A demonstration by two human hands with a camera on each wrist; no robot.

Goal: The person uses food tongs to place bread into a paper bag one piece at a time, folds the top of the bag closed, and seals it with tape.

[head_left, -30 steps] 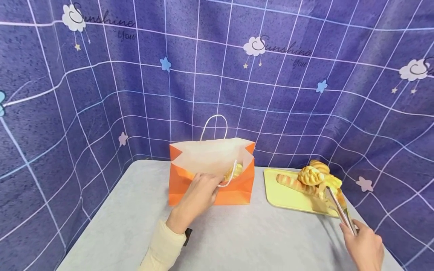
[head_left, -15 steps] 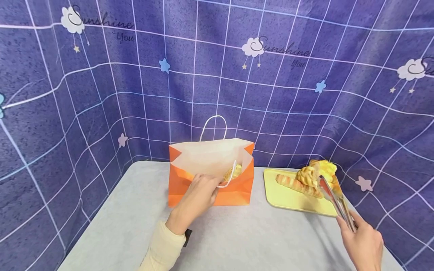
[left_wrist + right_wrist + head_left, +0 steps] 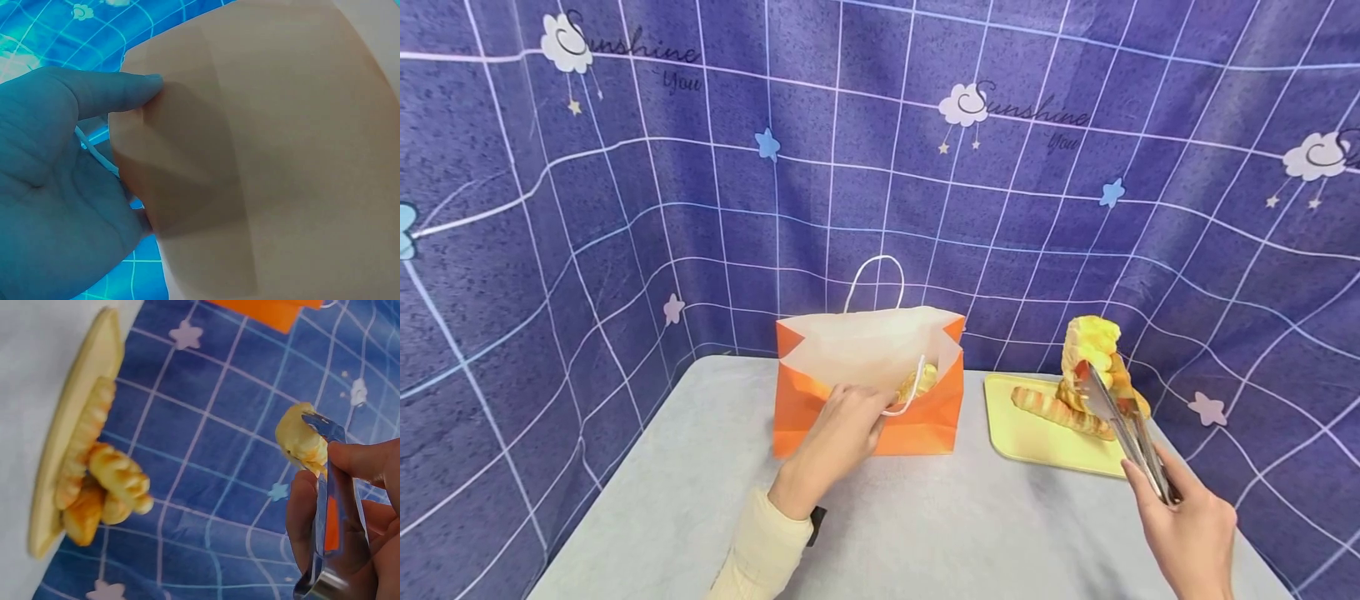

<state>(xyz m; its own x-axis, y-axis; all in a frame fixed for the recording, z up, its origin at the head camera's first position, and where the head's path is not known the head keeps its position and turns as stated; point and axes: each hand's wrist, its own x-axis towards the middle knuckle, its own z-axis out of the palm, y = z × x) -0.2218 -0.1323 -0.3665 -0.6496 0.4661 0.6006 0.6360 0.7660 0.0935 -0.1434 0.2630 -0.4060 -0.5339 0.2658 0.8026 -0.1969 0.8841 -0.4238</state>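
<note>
An orange paper bag (image 3: 917, 433) with a white inside and white cord handles stands with its mouth open. My left hand (image 3: 842, 417) pinches its front rim; in the left wrist view the thumb (image 3: 125, 90) presses on the bag wall. A yellow bread (image 3: 927, 379) shows inside the bag, behind the front handle. My right hand (image 3: 1191, 521) grips metal tongs (image 3: 1120, 421), whose tips hold a pale yellow bread roll (image 3: 297, 434). In the right wrist view the roll hangs apart from the breads on the yellow tray (image 3: 1022, 442).
A long ridged bread (image 3: 1056, 410) lies across the tray. Beside it sit several other breads, among them a twisted one (image 3: 119, 475), partly behind the tongs in the head view. A purple grid-patterned curtain (image 3: 865, 192) hangs behind the grey table (image 3: 940, 525).
The tongs have gone from the tray's right end, among the breads, up and leftward, lifting the roll off the pile. My left hand stays on the bag rim.
</note>
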